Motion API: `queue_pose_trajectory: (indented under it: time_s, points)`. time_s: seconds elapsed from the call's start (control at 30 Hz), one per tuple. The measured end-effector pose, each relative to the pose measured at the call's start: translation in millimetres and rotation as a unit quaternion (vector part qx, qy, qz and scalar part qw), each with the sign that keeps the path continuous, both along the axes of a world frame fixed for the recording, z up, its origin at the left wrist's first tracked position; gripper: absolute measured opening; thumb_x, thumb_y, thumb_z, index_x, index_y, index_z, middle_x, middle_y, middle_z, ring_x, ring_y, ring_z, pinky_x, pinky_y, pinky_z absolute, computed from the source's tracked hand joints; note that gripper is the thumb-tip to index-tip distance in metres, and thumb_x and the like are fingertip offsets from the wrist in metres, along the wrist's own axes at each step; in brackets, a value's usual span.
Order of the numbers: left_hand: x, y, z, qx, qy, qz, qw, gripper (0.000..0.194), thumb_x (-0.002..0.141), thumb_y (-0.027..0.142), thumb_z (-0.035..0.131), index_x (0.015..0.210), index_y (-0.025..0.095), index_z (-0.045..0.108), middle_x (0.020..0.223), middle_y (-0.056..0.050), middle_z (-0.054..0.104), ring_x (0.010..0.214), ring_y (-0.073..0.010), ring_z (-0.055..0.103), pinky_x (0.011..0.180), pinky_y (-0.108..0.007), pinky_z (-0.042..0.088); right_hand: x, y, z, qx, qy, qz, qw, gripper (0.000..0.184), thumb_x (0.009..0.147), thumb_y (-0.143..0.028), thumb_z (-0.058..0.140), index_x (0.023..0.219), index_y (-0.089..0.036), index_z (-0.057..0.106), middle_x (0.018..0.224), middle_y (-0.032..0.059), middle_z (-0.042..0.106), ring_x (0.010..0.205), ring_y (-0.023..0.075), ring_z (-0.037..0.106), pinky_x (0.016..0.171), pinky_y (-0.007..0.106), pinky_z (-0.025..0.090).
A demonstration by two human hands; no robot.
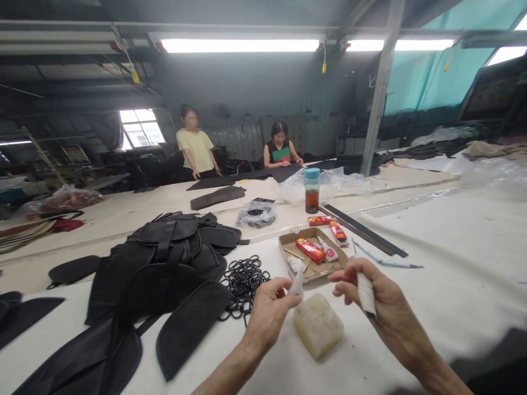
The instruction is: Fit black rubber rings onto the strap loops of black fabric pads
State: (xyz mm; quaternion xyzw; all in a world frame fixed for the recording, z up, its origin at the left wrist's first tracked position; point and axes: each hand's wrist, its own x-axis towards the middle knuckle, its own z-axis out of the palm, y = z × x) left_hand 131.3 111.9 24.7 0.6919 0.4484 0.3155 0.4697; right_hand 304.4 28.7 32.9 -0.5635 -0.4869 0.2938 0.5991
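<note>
Between the thumb and fingers of my left hand (272, 307) is a small white, crumpled piece (296, 277); whether it is cloth, paper or plastic I cannot tell. My right hand (381, 299) is closed round a short tool wrapped in whitish tape (365, 294), its dark end pointing down toward the wrist. The thumb and index finger of that hand reach leftward. Below and between both hands, a yellowish, cloudy block (318, 327) with rounded corners lies on the white table surface. Just beyond the hands sits a shallow cardboard tray (290, 267) holding a red packet (310, 250) and small items.
Black bag pieces (164, 274) are piled at left, beside a heap of black rings (246, 282). Behind the tray stand a blue-lidded bottle (312, 191) and more red packets (337, 233). Scissors-like metal (385, 262) and dark strips (362, 229) lie right. Two people are across the table.
</note>
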Motion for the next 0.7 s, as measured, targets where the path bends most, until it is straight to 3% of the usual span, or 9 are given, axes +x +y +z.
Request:
queue_pose_trajectory:
  time_s: [0.13, 0.3, 0.43, 0.53, 0.7]
  points:
    - [16, 31, 5.6, 0.005, -0.021, 0.03, 0.999, 0.016, 0.064, 0.025, 0.061, 0.074, 0.014, 0.068, 0.063, 0.001, 0.06, 0.061, -0.0128, 0.049, 0.059, -0.024, 0.037, 19, -6, -9.5, 0.0, -0.001, -0.034, 0.999, 0.017, 0.078, -0.035, 0.062, 0.075, -0.023, 0.05, 0.081, 0.0007, 0.065, 0.063, 0.0123, 0.058, 0.057, 0.023, 0.047]
    - [43, 82, 4.2, 0.017, 0.025, 0.047, 0.998, 0.012, 0.07, 0.02, 0.06, 0.076, 0.012, 0.067, 0.072, -0.002, 0.066, 0.069, -0.0151, 0.058, 0.063, -0.025, 0.045, 33, -9, -31.1, -0.025, 0.0, -0.042, 0.999, 0.017, 0.08, -0.038, 0.06, 0.076, -0.023, 0.052, 0.081, 0.0005, 0.064, 0.063, 0.0123, 0.058, 0.057, 0.023, 0.048]
    - [63, 120, -4.2, 0.03, 0.093, 0.084, 0.992, 0.025, 0.083, 0.029, 0.057, 0.101, 0.013, 0.061, 0.102, -0.006, 0.063, 0.088, -0.0192, 0.06, 0.075, -0.036, 0.05, 39, -13, -38.8, -0.031, -0.019, -0.053, 0.998, 0.017, 0.08, -0.04, 0.06, 0.077, -0.023, 0.055, 0.073, -0.0013, 0.061, 0.062, 0.0121, 0.057, 0.057, 0.021, 0.047]
    - [74, 139, -10.3, 0.039, 0.13, 0.116, 0.984, 0.033, 0.086, 0.033, 0.054, 0.115, 0.017, 0.054, 0.117, -0.008, 0.056, 0.097, -0.0208, 0.058, 0.079, -0.041, 0.05, 43, -15, -39.7, -0.036, -0.029, -0.061, 0.997, 0.019, 0.08, -0.041, 0.059, 0.075, -0.023, 0.055, 0.068, -0.0017, 0.061, 0.059, 0.0119, 0.056, 0.055, 0.02, 0.047]
    - [84, 154, -22.6, 0.047, 0.166, 0.155, 0.973, 0.033, 0.085, 0.032, 0.055, 0.115, 0.018, 0.054, 0.117, -0.008, 0.056, 0.098, -0.0211, 0.057, 0.08, -0.04, 0.05, 48, -16, -42.8, -0.045, -0.041, -0.061, 0.996, 0.021, 0.079, -0.042, 0.058, 0.071, -0.023, 0.054, 0.063, -0.0023, 0.059, 0.055, 0.0115, 0.055, 0.054, 0.02, 0.047]
